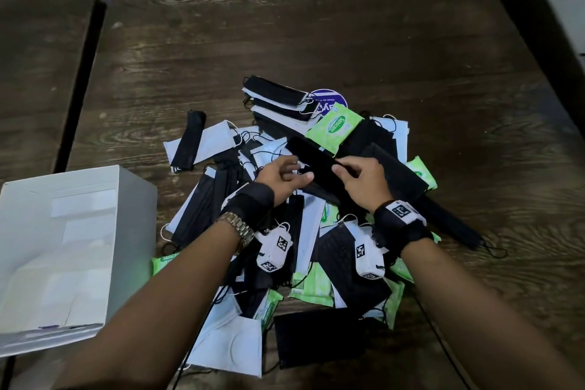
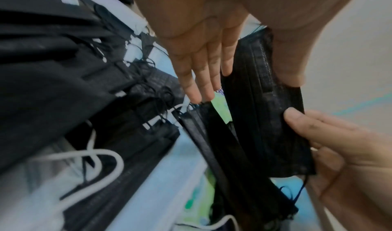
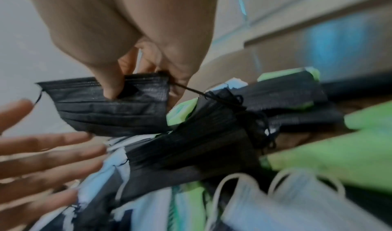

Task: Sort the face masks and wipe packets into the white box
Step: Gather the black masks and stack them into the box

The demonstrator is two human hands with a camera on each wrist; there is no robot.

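A heap of black and white face masks point(image 1: 221, 199) and green wipe packets point(image 1: 335, 128) lies mid-table. My right hand point(image 1: 345, 169) pinches one folded black mask point(image 1: 319, 161) a little above the heap; the right wrist view shows the thumb pressed on that mask point(image 3: 106, 114). My left hand point(image 1: 294, 174) is beside it with straight fingers point(image 2: 201, 75), and its thumb lies along the mask point(image 2: 265, 125) edge. The white box point(image 1: 136, 218) stands open at the left front, well left of both hands.
The wooden table point(image 1: 285, 41) is bare beyond the heap. A second table point(image 1: 41, 57) adjoins on the left and a dark chair point(image 1: 544, 41) stands at the right. A purple round label point(image 1: 329, 96) peeks out behind the heap.
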